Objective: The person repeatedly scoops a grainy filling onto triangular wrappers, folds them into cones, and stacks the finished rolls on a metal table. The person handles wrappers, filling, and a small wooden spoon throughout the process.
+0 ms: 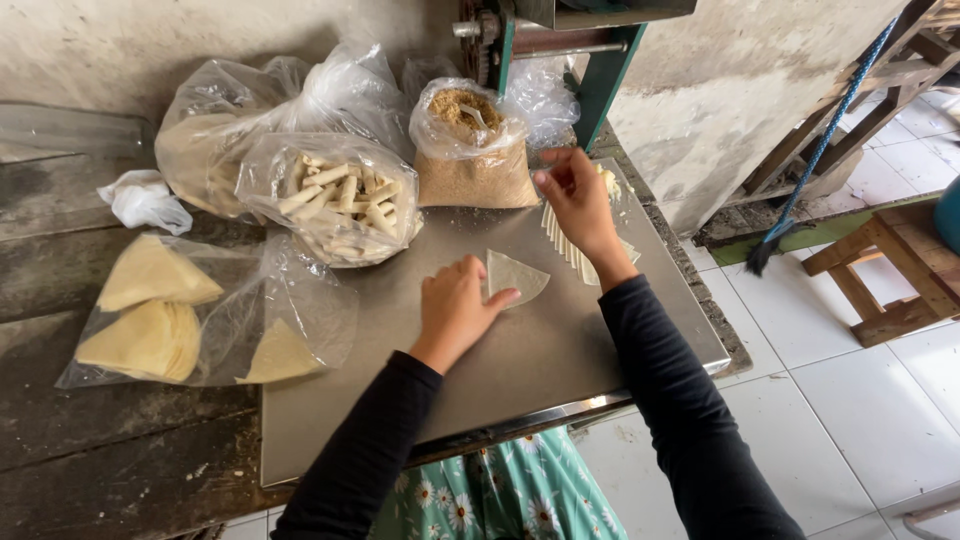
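Two hands work with a thin dough sheet on a metal table.

The left hand lies flat on the table, near its middle, and its fingers are stretched out and press the edge of a pale folded dough sheet, not grasping it. The right hand is raised near the far edge; its fingers are bent together at the tips, but I cannot tell if they pinch something. Just beside it lies a row of dough sheets. At the far left corner stand a bag of rolled sticks and a bag of crumbs.
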